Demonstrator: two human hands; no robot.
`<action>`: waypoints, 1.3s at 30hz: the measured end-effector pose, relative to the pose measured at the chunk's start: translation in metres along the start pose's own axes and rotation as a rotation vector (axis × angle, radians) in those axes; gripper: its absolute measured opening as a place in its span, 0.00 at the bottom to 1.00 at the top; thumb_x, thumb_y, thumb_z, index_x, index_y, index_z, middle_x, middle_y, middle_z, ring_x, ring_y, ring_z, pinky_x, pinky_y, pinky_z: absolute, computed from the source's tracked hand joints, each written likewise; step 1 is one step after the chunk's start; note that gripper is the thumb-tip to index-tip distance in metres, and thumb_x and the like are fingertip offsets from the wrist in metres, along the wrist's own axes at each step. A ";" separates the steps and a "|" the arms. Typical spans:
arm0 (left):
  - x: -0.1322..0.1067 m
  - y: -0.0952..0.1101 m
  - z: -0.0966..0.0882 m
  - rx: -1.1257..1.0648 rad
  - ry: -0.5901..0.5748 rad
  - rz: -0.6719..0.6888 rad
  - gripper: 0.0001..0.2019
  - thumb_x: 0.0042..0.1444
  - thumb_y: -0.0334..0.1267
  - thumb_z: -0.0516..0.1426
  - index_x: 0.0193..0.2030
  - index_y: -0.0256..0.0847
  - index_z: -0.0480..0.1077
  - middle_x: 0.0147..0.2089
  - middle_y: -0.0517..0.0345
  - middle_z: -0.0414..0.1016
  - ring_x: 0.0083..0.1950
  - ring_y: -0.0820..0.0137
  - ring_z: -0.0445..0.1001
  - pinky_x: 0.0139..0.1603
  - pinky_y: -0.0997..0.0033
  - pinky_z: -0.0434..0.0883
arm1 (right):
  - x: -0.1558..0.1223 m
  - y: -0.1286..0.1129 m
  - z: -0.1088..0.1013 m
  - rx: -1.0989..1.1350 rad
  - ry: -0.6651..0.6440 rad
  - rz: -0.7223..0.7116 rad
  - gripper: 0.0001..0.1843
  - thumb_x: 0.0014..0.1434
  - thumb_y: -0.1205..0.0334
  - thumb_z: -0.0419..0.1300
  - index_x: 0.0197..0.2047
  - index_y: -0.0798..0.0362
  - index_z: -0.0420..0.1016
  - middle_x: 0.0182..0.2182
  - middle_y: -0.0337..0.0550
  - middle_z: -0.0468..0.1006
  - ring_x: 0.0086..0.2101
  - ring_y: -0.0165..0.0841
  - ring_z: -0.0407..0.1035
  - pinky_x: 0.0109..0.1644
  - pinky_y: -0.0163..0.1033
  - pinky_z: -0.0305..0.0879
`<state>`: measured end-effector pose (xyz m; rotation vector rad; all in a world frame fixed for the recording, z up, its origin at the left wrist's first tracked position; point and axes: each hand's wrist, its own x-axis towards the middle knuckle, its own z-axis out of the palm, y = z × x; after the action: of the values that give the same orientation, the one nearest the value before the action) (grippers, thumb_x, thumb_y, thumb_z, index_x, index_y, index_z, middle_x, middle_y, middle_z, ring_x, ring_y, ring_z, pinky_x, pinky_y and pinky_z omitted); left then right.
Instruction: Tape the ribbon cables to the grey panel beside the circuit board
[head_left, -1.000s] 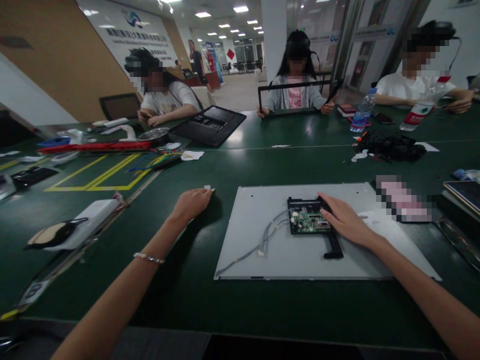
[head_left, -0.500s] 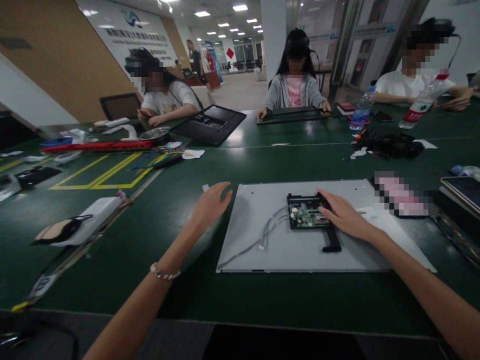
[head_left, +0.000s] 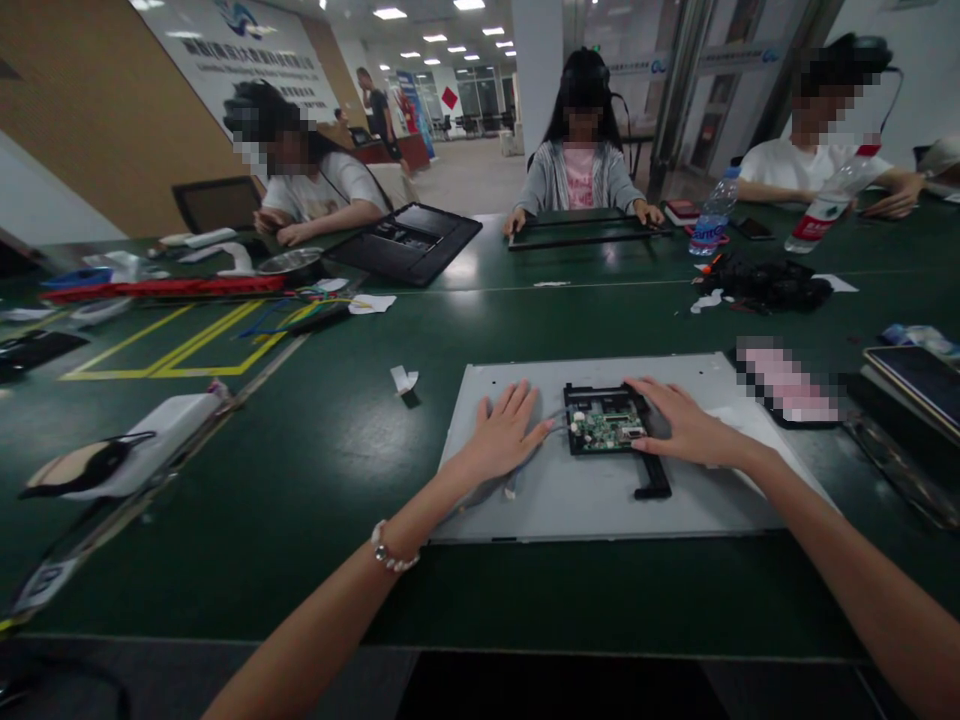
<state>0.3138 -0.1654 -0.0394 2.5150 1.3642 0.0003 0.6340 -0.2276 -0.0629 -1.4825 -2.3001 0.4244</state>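
Note:
A flat, pale grey display panel [head_left: 577, 505] lies in front of me. On it sits a black plastic bracket [head_left: 654, 478] carrying a green circuit board [head_left: 600, 428]. My right hand [head_left: 686, 430] grips the bracket's right side, with its thumb over the board's edge and fingers at the upper corner. Left of the board, my left hand [head_left: 506, 435] rests on the panel with fingers spread, the thumb touching grey cables [head_left: 556, 422]. That hand covers part of the cables. A crumpled white scrap [head_left: 403, 380] lies on the table, left of the panel.
Right of the panel are a blurred pink item [head_left: 787, 382] and a stacked phone [head_left: 919, 385]. A white power strip [head_left: 161, 440] lies left. Across the green table [head_left: 300, 520] are two bottles, a black housing [head_left: 409, 245], and several seated people, one holding a thin black frame [head_left: 585, 240].
My left hand has moved right, from beside the white scrap onto the panel and cables, and its fingers have spread. My right hand stays on the bracket. The view has shifted slightly.

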 end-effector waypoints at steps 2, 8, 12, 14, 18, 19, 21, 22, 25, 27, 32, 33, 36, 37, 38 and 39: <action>0.000 -0.004 0.001 0.006 -0.014 -0.002 0.36 0.65 0.60 0.35 0.74 0.43 0.43 0.75 0.50 0.34 0.75 0.53 0.34 0.69 0.39 0.37 | 0.001 -0.002 0.000 0.016 0.006 0.009 0.46 0.59 0.42 0.57 0.73 0.43 0.39 0.69 0.50 0.53 0.67 0.50 0.45 0.68 0.65 0.43; -0.003 -0.007 -0.005 -0.003 -0.047 -0.011 0.34 0.66 0.58 0.35 0.74 0.43 0.44 0.75 0.50 0.34 0.75 0.54 0.35 0.69 0.39 0.37 | 0.002 -0.008 -0.001 0.040 -0.006 -0.010 0.47 0.58 0.42 0.58 0.73 0.43 0.39 0.69 0.50 0.54 0.67 0.51 0.45 0.67 0.66 0.45; -0.004 -0.015 -0.014 -0.051 -0.024 0.015 0.32 0.67 0.56 0.36 0.72 0.44 0.50 0.74 0.51 0.43 0.74 0.57 0.40 0.70 0.44 0.42 | 0.000 -0.010 -0.003 0.051 0.012 0.002 0.47 0.57 0.41 0.59 0.72 0.43 0.41 0.68 0.52 0.55 0.66 0.52 0.49 0.66 0.64 0.49; -0.002 -0.031 -0.026 -0.059 0.048 -0.029 0.30 0.67 0.54 0.37 0.69 0.42 0.57 0.72 0.51 0.52 0.73 0.60 0.47 0.70 0.51 0.48 | -0.001 -0.012 -0.005 0.060 0.012 0.006 0.47 0.57 0.41 0.59 0.72 0.43 0.42 0.67 0.52 0.55 0.65 0.52 0.50 0.65 0.63 0.50; -0.005 -0.086 -0.057 0.073 0.435 -0.287 0.24 0.65 0.47 0.44 0.59 0.34 0.67 0.65 0.45 0.64 0.67 0.60 0.59 0.66 0.60 0.58 | -0.002 -0.013 -0.008 0.059 -0.009 0.009 0.46 0.58 0.39 0.57 0.72 0.42 0.43 0.67 0.51 0.55 0.65 0.52 0.51 0.65 0.62 0.52; -0.008 -0.101 -0.063 0.115 0.488 -0.350 0.23 0.64 0.45 0.46 0.59 0.34 0.67 0.65 0.45 0.64 0.66 0.59 0.62 0.65 0.60 0.60 | -0.002 -0.013 -0.008 0.053 -0.011 0.005 0.45 0.58 0.39 0.57 0.72 0.42 0.43 0.67 0.51 0.55 0.65 0.52 0.51 0.65 0.62 0.52; -0.015 -0.128 -0.071 0.169 0.489 -0.413 0.22 0.61 0.42 0.50 0.58 0.35 0.68 0.63 0.45 0.66 0.62 0.58 0.66 0.62 0.61 0.63 | -0.001 -0.012 -0.006 0.034 -0.017 -0.002 0.45 0.58 0.39 0.56 0.72 0.42 0.43 0.67 0.51 0.56 0.65 0.52 0.50 0.66 0.63 0.50; -0.018 -0.139 -0.073 0.181 0.459 -0.423 0.22 0.59 0.42 0.52 0.58 0.36 0.68 0.61 0.46 0.68 0.60 0.58 0.68 0.61 0.62 0.64 | -0.001 -0.011 -0.005 0.021 -0.020 -0.004 0.45 0.58 0.38 0.56 0.72 0.42 0.43 0.67 0.51 0.56 0.65 0.52 0.49 0.66 0.63 0.48; -0.025 -0.160 -0.073 0.174 0.375 -0.444 0.24 0.54 0.43 0.56 0.57 0.37 0.70 0.56 0.46 0.72 0.55 0.58 0.72 0.57 0.65 0.67 | -0.001 -0.008 -0.002 -0.013 -0.033 0.002 0.45 0.58 0.37 0.55 0.72 0.44 0.43 0.68 0.52 0.55 0.66 0.52 0.48 0.67 0.63 0.45; -0.027 -0.165 -0.072 0.134 0.343 -0.475 0.22 0.53 0.43 0.56 0.54 0.38 0.73 0.53 0.47 0.75 0.51 0.59 0.75 0.52 0.66 0.69 | -0.001 -0.008 0.000 -0.028 -0.039 0.004 0.45 0.59 0.37 0.54 0.72 0.45 0.43 0.68 0.53 0.54 0.66 0.51 0.47 0.67 0.63 0.45; -0.031 -0.159 -0.076 0.085 0.364 -0.562 0.16 0.54 0.40 0.54 0.43 0.40 0.79 0.44 0.49 0.80 0.45 0.58 0.77 0.45 0.65 0.71 | -0.002 -0.008 0.002 -0.041 -0.026 -0.017 0.44 0.60 0.37 0.54 0.72 0.44 0.43 0.69 0.52 0.54 0.67 0.50 0.46 0.68 0.63 0.45; -0.032 -0.158 -0.078 0.102 0.387 -0.577 0.16 0.55 0.40 0.53 0.43 0.41 0.79 0.44 0.49 0.80 0.45 0.57 0.77 0.44 0.64 0.71 | -0.002 -0.008 0.003 -0.042 -0.023 -0.019 0.44 0.60 0.38 0.54 0.72 0.44 0.43 0.69 0.52 0.54 0.67 0.50 0.46 0.68 0.63 0.45; -0.035 -0.154 -0.081 0.179 0.445 -0.616 0.17 0.58 0.41 0.51 0.46 0.41 0.79 0.45 0.46 0.80 0.45 0.54 0.77 0.43 0.61 0.71 | -0.002 -0.006 0.005 -0.051 -0.029 -0.022 0.44 0.61 0.38 0.53 0.72 0.44 0.42 0.69 0.51 0.53 0.67 0.50 0.45 0.68 0.63 0.43; -0.035 -0.152 -0.082 0.211 0.454 -0.627 0.18 0.58 0.42 0.50 0.47 0.41 0.78 0.45 0.45 0.79 0.45 0.53 0.76 0.42 0.60 0.71 | -0.002 -0.005 0.005 -0.055 -0.031 -0.024 0.44 0.61 0.38 0.53 0.72 0.44 0.42 0.69 0.51 0.53 0.67 0.50 0.44 0.68 0.63 0.43; -0.036 -0.151 -0.083 0.243 0.458 -0.637 0.18 0.59 0.41 0.50 0.47 0.41 0.78 0.46 0.44 0.79 0.44 0.53 0.76 0.42 0.59 0.71 | -0.002 -0.005 0.006 -0.059 -0.034 -0.029 0.44 0.61 0.38 0.53 0.73 0.44 0.41 0.69 0.51 0.52 0.67 0.50 0.44 0.68 0.64 0.43; -0.036 -0.150 -0.083 0.272 0.446 -0.645 0.18 0.59 0.41 0.49 0.48 0.40 0.78 0.46 0.43 0.79 0.44 0.52 0.76 0.41 0.58 0.70 | -0.002 -0.004 0.006 -0.061 -0.037 -0.034 0.44 0.61 0.38 0.53 0.73 0.43 0.41 0.69 0.50 0.52 0.67 0.50 0.44 0.68 0.64 0.43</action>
<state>0.1595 -0.0972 0.0083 2.2234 2.4506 0.2749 0.6285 -0.2310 -0.0667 -1.4733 -2.3836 0.3783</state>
